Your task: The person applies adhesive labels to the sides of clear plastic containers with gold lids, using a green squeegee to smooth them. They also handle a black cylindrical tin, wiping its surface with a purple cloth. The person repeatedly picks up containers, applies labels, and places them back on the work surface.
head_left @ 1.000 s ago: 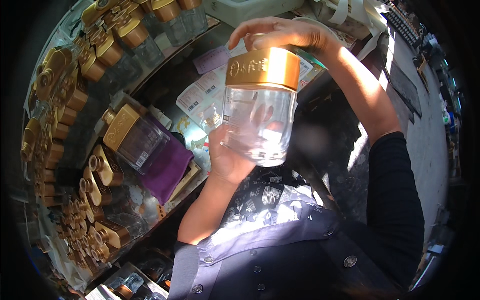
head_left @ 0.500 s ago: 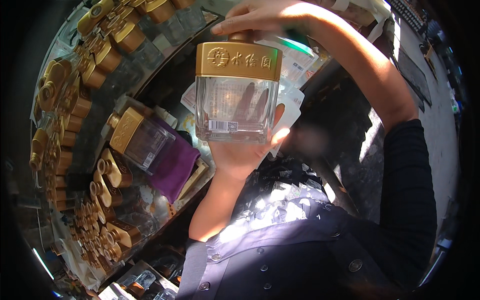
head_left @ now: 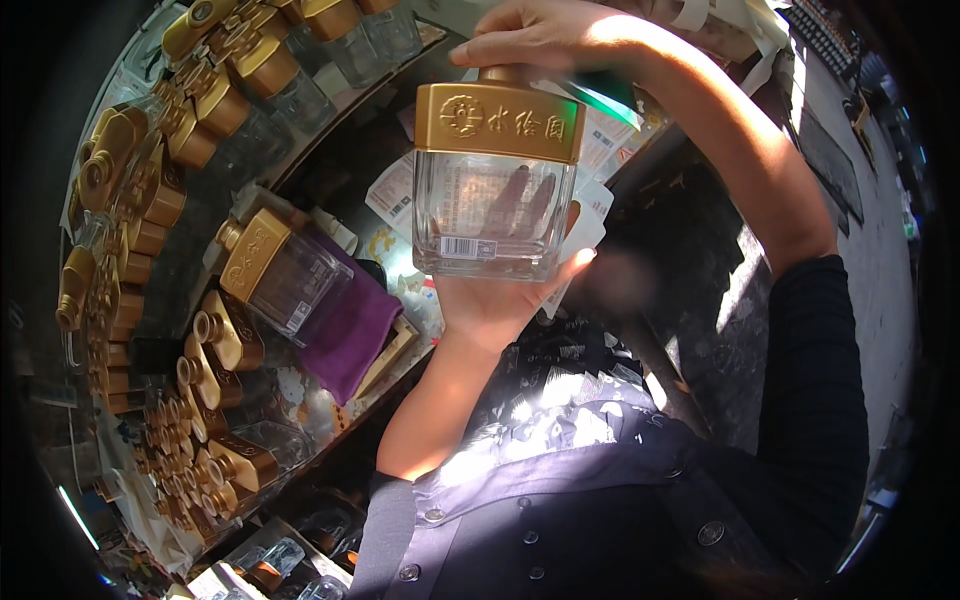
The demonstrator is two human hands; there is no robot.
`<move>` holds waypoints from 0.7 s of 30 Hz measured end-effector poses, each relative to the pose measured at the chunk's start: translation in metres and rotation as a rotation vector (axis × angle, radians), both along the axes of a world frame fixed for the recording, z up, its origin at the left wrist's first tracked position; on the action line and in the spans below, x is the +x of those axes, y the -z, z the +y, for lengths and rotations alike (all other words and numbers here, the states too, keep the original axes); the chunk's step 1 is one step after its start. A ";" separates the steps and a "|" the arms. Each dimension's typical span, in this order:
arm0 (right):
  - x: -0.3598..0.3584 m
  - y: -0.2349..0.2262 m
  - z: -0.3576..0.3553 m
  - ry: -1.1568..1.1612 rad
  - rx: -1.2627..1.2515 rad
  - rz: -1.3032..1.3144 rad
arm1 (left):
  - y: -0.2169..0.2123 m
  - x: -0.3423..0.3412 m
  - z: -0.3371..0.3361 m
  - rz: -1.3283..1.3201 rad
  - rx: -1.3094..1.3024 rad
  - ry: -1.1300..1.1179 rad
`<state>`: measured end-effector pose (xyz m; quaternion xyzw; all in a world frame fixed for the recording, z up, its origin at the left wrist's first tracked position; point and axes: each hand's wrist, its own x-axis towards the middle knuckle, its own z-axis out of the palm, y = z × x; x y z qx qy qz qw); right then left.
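Note:
Before me a clear, square glass bottle [head_left: 485, 205] with a gold shoulder and neck is held upright. My left hand [head_left: 490, 310] supports it from below and behind; its fingers show through the glass. Over the gold neck rests my right hand [head_left: 535, 35], its fingers closed about the top. A barcode label is on the lower part of the glass. To the left, a similar gold-topped bottle [head_left: 285, 275] lies tilted on a purple cloth [head_left: 350, 345].
Rows of gold-topped glass bottles [head_left: 215, 105] fill the table's far left. More gold-topped bottles [head_left: 225, 330] stand nearer on the left. Printed label sheets [head_left: 395, 195] lie behind the held bottle. A box with glass pieces [head_left: 280, 560] is at the lower left.
Both hands have shifted slightly right with the bottle, which is a little more turned and tilted. The bottle on the purple cloth has not moved.

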<state>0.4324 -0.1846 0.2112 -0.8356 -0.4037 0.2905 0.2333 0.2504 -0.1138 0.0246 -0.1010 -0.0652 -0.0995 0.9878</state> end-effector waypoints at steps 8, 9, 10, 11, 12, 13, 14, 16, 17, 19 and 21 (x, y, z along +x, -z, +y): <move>0.004 0.003 0.002 0.018 0.002 0.030 | -0.004 0.002 0.001 -0.005 -0.074 0.013; 0.007 0.004 0.002 0.011 0.003 0.039 | -0.005 0.003 0.000 -0.008 -0.065 0.011; 0.018 0.018 0.005 -0.027 0.085 -0.050 | -0.005 0.003 0.000 -0.012 -0.055 0.008; 0.034 0.040 0.007 -0.058 0.167 -0.139 | -0.005 0.004 -0.002 -0.010 -0.057 0.016; 0.039 0.050 0.010 -0.096 0.248 -0.227 | -0.005 0.004 -0.002 -0.008 -0.060 0.017; 0.043 0.052 0.008 -0.088 0.245 -0.217 | -0.005 0.005 -0.003 -0.006 -0.063 0.020; 0.040 0.051 0.009 -0.085 0.242 -0.205 | -0.005 0.005 -0.003 -0.001 -0.051 0.015; 0.030 0.038 0.006 -0.027 0.156 -0.134 | -0.006 0.005 -0.002 0.010 -0.027 0.008; 0.011 0.014 0.004 0.013 0.076 -0.070 | -0.006 0.004 -0.001 0.009 -0.014 -0.009; 0.001 0.001 0.001 0.075 0.007 -0.004 | -0.007 0.004 -0.002 -0.001 0.009 -0.016; 0.003 0.005 -0.001 0.093 0.035 0.015 | -0.008 0.003 -0.003 0.008 0.026 -0.014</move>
